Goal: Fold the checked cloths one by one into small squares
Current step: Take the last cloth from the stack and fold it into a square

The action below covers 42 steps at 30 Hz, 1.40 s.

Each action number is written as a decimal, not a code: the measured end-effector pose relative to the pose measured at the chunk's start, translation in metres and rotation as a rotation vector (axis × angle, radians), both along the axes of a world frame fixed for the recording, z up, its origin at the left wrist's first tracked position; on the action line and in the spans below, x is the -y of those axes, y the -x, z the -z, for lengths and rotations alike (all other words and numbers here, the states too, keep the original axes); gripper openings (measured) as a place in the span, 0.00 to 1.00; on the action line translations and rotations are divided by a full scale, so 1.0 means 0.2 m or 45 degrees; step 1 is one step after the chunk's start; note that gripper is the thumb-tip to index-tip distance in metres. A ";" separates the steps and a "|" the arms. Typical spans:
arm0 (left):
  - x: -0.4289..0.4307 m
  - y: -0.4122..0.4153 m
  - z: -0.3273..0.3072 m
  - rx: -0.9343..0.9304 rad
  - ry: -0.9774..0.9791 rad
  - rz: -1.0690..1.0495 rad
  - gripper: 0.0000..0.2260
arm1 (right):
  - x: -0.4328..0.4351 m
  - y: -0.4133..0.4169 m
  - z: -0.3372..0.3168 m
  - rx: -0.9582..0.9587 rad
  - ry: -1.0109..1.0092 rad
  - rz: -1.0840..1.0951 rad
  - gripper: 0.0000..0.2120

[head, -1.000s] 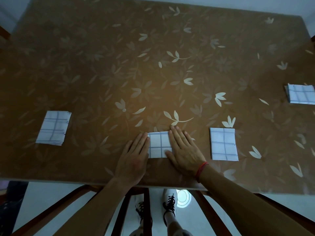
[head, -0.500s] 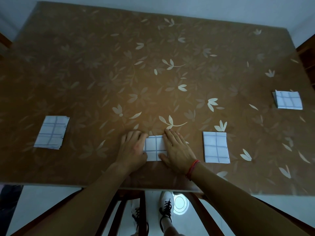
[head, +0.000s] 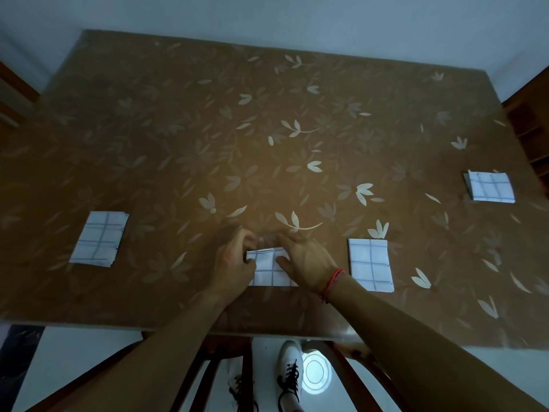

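A small folded white cloth with blue checks (head: 269, 272) lies near the table's front edge, between my hands. My left hand (head: 233, 260) has its fingers curled at the cloth's far left corner, with the thumb on the cloth's left edge, pinching it. My right hand (head: 306, 260), with a red thread round the wrist, holds the far right corner, thumb on top and fingers past the far edge. The cloth's far edge looks slightly raised. Both hands' fingertips are blurred.
Three other folded checked cloths lie on the brown flower-patterned table (head: 267, 144): one at the left (head: 99, 238), one just right of my hands (head: 370, 264), one at the far right (head: 490, 190). Wooden chairs stand at the left (head: 15, 93), right (head: 531, 114) and front (head: 231, 367).
My hands went from pressing flat beside the cloth to closing on its far corners. The left fingers curled in first; the far edge now lifts a little. My head moved back.
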State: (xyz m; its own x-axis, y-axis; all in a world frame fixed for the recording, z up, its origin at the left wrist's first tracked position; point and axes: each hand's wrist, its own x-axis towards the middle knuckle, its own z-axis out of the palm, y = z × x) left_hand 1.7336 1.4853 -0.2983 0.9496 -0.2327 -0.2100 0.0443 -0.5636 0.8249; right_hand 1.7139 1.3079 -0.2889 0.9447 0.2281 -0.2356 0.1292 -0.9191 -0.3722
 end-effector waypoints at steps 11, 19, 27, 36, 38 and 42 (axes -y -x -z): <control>-0.07 0.09 -0.36 0.027 0.338 -0.271 0.14 | 0.14 -0.03 0.10 0.079 0.019 0.065 0.08; -0.24 0.17 -0.60 -0.064 0.575 -0.531 0.10 | -0.10 0.05 -0.68 0.219 -0.615 0.438 0.19; -0.39 0.32 -0.74 0.013 0.495 -0.615 0.03 | -0.29 0.08 -0.80 0.203 -0.891 0.378 0.11; -0.61 0.47 -0.78 0.107 0.371 -0.915 0.03 | -0.55 0.07 -0.79 0.077 -1.024 0.160 0.04; -0.69 0.54 -0.80 0.109 0.419 -1.005 0.03 | -0.65 0.06 -0.80 0.043 -1.056 0.080 0.04; -0.89 0.72 -0.84 0.160 0.485 -1.167 0.02 | -0.92 0.08 -0.80 -0.064 -1.075 -0.087 0.05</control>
State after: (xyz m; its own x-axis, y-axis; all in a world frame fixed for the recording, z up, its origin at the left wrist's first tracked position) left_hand 1.5906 1.6634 -0.1312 0.8064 0.5695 -0.1593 0.2290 -0.0525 0.9720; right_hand 1.6984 1.4915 -0.1295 0.9155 0.4023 -0.0021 0.1389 -0.3208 -0.9369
